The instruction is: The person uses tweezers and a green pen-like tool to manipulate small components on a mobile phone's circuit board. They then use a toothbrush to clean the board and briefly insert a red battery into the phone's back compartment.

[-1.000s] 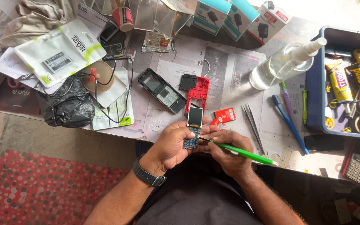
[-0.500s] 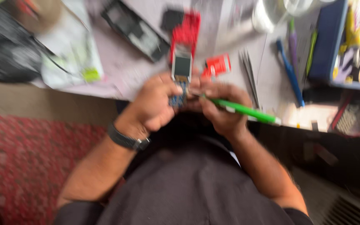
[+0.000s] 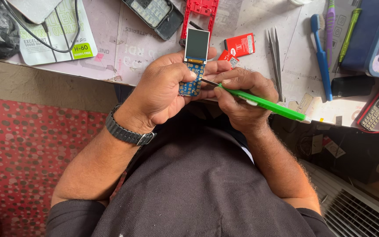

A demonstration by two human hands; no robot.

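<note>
Head cam: cluttered workbench [image 3: 110,52], red dotted floor [image 3: 23,153].

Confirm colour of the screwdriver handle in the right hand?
Bright green screwdriver handle, held by the right hand; head view.

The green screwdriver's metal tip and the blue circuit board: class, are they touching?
Touching. The head view shows the green screwdriver tip meeting the blue circuit board edge, no gap between them.

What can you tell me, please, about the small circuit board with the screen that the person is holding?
The circuit board is a narrow blue strip dotted with gold contact pads, with a small blank grey screen at its far end. It stands nearly upright in the picture, above the table edge. The left hand grips it, thumb on the pads. The metal tip of the green tool, held by the right hand, meets its right edge.
</note>
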